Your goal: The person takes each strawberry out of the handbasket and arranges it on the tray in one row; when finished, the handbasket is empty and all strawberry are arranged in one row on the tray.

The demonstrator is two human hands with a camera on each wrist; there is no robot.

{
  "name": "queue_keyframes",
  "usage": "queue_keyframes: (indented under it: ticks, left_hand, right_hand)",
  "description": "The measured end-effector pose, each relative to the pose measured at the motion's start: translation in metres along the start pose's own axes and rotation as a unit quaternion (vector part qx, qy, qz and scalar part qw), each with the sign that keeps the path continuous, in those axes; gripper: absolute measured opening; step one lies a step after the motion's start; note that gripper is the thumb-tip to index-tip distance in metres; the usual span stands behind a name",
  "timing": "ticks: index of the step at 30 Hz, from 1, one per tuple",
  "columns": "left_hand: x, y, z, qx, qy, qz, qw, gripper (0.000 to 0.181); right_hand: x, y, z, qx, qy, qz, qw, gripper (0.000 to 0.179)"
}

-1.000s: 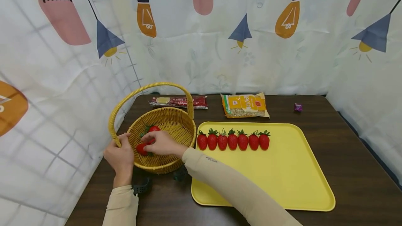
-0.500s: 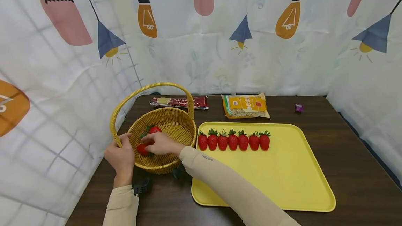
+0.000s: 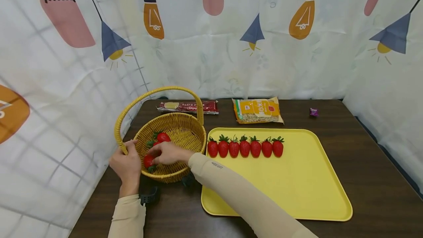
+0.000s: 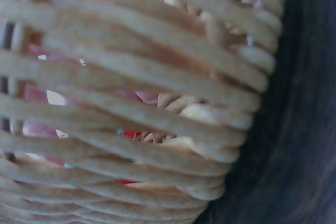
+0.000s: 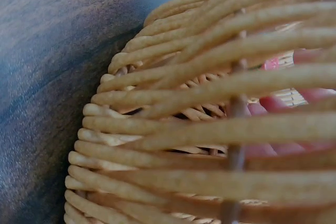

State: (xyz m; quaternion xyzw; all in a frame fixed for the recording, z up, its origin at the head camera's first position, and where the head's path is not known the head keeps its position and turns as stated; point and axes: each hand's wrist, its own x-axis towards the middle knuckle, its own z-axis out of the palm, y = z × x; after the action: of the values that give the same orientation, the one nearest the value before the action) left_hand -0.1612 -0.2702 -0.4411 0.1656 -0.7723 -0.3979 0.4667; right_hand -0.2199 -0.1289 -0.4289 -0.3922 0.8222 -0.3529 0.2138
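Sleeves (image 3: pixel 244 194): beige cloth on both forearms, small dark lettering on the right.
Left hand (image 3: pixel 126 166): grips the basket (image 3: pixel 189 135) at the foot of its handle (image 3: pixel 158 90); whether its fingers are spread or pressed together cannot be told.
Right hand (image 3: pixel 170 152): inside the basket, thumb and fingers pinching a strawberry (image 3: pixel 148 160), red with green leaves.
Weave: rounded yellow strands with gaps between, forming a round bowl under an arched handle.
Loose strawberries (image 3: pixel 163 137): two more in the basket, one partly covered by the right hand.
Tray (image 3: pixel 297 183): smooth yellow rectangle, rounded corners, raised rim.
Strawberry row (image 3: pixel 245 149): seven, side by side along the tray's far left, leaves outermost.
Table (image 3: pixel 373 179): dark brown, wood-grained.
Packets: glossy red wrapper (image 3: pixel 188 107), yellow bag (image 3: pixel 257 110), small purple sweet (image 3: pixel 313 112).
Curtain (image 3: pixel 211 54): creased white fabric printed with bulbs and lamps.
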Motion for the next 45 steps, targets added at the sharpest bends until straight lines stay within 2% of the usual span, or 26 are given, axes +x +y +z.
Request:
queue_keyframes:
  ticks: [6, 11, 14, 17, 21, 24, 35, 39, 45]
  left_hand:
    - [0.000, 0.001, 0.000, 0.002, -0.004, -0.001, 1.0000, 0.037]
    - [0.000, 0.000, 0.001, 0.003, 0.002, -0.002, 1.0000, 0.036]
    - [0.000, -0.001, 0.002, 0.000, 0.004, -0.004, 1.0000, 0.036]
    - [0.000, -0.001, 0.002, -0.004, 0.004, -0.007, 1.0000, 0.037]
    - [-0.001, -0.002, 0.003, -0.005, 0.005, -0.005, 1.0000, 0.038]
    - [0.000, -0.002, 0.003, -0.005, 0.007, -0.001, 1.0000, 0.038]
    - [0.000, -0.003, 0.003, 0.003, 0.009, -0.004, 0.9999, 0.038]
    - [0.000, -0.002, 0.002, 0.002, 0.009, -0.007, 0.9999, 0.038]
    - [0.000, -0.002, 0.001, 0.009, 0.000, -0.004, 0.9999, 0.038]
  right_hand:
    - [-0.002, -0.001, 0.001, -0.011, -0.028, -0.005, 0.9995, 0.040]
    - [-0.002, -0.001, 0.002, 0.004, -0.058, -0.012, 0.9982, 0.039]
    - [-0.003, 0.000, 0.002, 0.032, -0.078, -0.014, 0.9964, 0.040]
    - [-0.003, 0.001, 0.002, 0.081, -0.088, -0.014, 0.9927, 0.037]
    - [-0.003, 0.001, 0.002, 0.147, -0.085, -0.008, 0.9855, 0.030]
    - [-0.003, 0.001, 0.001, 0.166, -0.081, -0.002, 0.9828, 0.029]
    - [-0.002, -0.002, -0.001, 0.155, -0.082, -0.014, 0.9844, 0.035]
    - [-0.004, -0.003, -0.002, 0.141, -0.076, -0.012, 0.9871, 0.043]
    - [-0.012, -0.005, -0.005, 0.176, -0.046, 0.006, 0.9833, 0.059]
